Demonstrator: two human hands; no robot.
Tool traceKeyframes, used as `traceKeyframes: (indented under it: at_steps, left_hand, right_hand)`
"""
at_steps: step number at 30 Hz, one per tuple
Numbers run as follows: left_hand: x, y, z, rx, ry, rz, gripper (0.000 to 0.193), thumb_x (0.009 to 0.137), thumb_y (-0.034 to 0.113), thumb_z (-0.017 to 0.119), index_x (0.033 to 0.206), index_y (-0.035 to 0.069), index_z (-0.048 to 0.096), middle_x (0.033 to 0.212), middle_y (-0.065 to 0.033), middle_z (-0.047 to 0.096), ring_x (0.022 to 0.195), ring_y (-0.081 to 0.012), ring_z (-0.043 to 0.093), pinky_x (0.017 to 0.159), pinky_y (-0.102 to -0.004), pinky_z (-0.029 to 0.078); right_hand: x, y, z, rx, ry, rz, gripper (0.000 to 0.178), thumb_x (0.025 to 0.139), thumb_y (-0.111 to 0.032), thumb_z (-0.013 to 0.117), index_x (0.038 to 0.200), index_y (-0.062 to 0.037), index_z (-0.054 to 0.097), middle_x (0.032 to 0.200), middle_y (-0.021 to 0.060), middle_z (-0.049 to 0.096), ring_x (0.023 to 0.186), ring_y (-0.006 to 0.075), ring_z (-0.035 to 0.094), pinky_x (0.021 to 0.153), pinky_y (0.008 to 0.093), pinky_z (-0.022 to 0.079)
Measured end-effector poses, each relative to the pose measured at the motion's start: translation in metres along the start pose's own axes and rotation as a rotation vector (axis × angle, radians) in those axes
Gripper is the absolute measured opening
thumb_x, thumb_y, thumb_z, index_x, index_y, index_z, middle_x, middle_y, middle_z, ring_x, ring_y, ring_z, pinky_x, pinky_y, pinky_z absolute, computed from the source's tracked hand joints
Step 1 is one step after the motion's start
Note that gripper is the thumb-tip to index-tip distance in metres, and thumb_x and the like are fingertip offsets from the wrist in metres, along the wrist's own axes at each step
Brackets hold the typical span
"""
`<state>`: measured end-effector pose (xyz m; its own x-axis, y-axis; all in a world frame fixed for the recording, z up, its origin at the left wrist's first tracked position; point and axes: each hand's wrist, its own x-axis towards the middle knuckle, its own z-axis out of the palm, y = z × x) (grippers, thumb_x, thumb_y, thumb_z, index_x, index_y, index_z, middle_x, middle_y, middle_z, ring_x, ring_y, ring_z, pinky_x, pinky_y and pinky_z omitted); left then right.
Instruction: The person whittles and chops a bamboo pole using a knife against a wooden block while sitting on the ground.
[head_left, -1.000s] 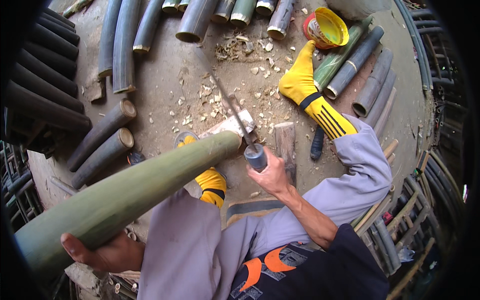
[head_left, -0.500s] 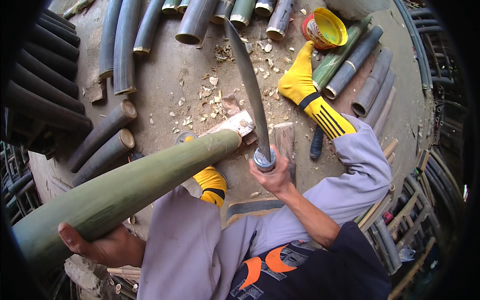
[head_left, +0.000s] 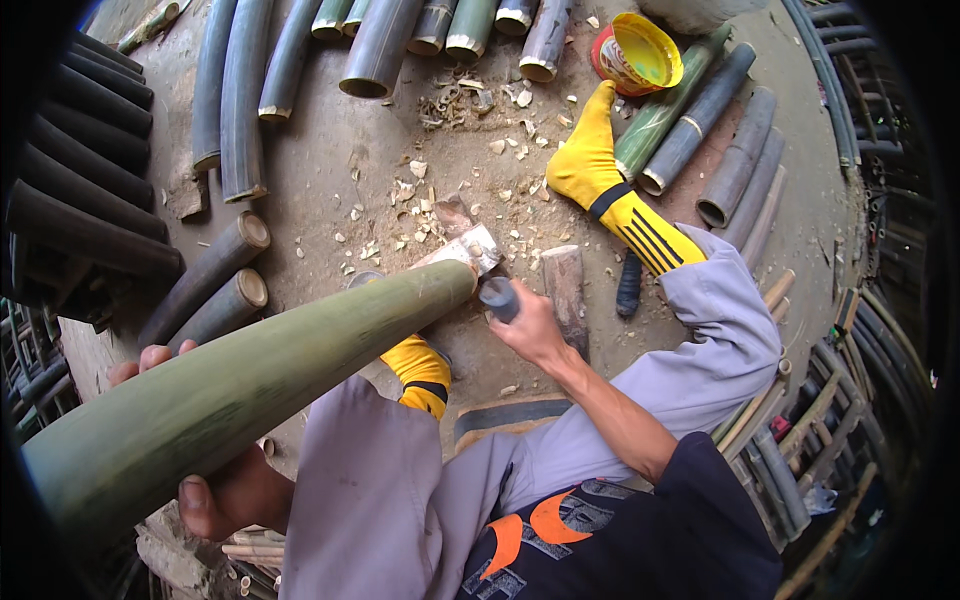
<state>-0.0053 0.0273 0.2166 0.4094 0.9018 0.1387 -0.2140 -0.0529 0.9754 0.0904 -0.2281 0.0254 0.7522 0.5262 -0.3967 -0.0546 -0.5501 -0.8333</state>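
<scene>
My left hand is wrapped round the thick near end of a green bamboo pole, thumb on the near side and fingertips showing past the far side. The pole slants up to the right, its narrower end at a pale chopping block. Beside that end, my right hand is closed on the handle of a machete. Only the round butt of the handle shows plainly; the blade cannot be made out.
Cut bamboo lengths lie in a curve at the back, with more at the right and two at the left. Wood chips litter the ground. A yellow tub stands by my foot. A dark-handled tool lies near my leg.
The machete's raised blade has swung down out of sight beside the pole's end. My left hand has shifted its hold, and its fingertips now show over the far side.
</scene>
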Motion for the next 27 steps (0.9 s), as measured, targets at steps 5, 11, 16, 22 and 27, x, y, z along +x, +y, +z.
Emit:
traceKeyframes:
  at_steps: [5,11,16,22,27]
  left_hand:
    - [0.003,-0.004,-0.004,-0.028,0.060,0.013,0.090,0.062,0.031,0.053,0.134,-0.012,0.020,0.128,-0.0277,0.035,0.124,-0.0392,0.035,0.108,-0.0505,0.027]
    - [0.005,-0.010,-0.015,0.014,0.002,0.058,0.087,0.064,0.033,0.058,0.136,-0.003,0.024,0.128,-0.0203,0.037,0.119,-0.0361,0.037,0.105,-0.0516,0.029]
    - [0.002,-0.010,-0.018,-0.014,0.044,0.069,0.087,0.066,0.034,0.059,0.137,-0.002,0.022,0.129,-0.0199,0.036,0.120,-0.0360,0.036,0.107,-0.0509,0.027]
    - [0.000,-0.010,-0.016,0.070,0.117,0.056,0.093,0.068,0.036,0.055,0.141,-0.004,0.013,0.138,-0.0253,0.030,0.127,-0.0388,0.033,0.110,-0.0537,0.023]
    - [0.000,-0.012,-0.012,0.057,0.089,0.060,0.091,0.071,0.046,0.056,0.138,-0.004,0.020,0.124,-0.0261,0.043,0.117,-0.0377,0.044,0.106,-0.0517,0.032]
  right_hand:
    - [0.000,-0.008,-0.002,-0.115,-0.064,0.361,0.022,0.071,-0.008,0.067,0.089,0.0001,0.055,0.075,0.0170,0.064,0.065,0.0266,0.065,0.059,0.0343,0.050]
    - [-0.006,-0.003,0.004,0.061,0.178,-0.052,0.025,0.071,-0.009,0.069,0.090,-0.0002,0.055,0.074,0.0154,0.064,0.067,0.0229,0.065,0.060,0.0358,0.051]
    - [-0.009,-0.004,0.003,-0.192,0.049,0.245,0.026,0.069,-0.014,0.063,0.089,0.0010,0.055,0.078,0.0184,0.065,0.069,0.0331,0.066,0.062,0.0403,0.051]
    - [-0.013,-0.002,0.007,0.066,0.219,-0.055,0.033,0.070,-0.012,0.072,0.096,0.0003,0.056,0.076,0.0142,0.065,0.067,0.0202,0.065,0.062,0.0339,0.051]
    - [-0.008,0.008,0.016,-0.165,0.018,0.245,0.026,0.069,-0.009,0.064,0.091,0.0017,0.055,0.076,0.0175,0.065,0.068,0.0295,0.066,0.061,0.0378,0.052]
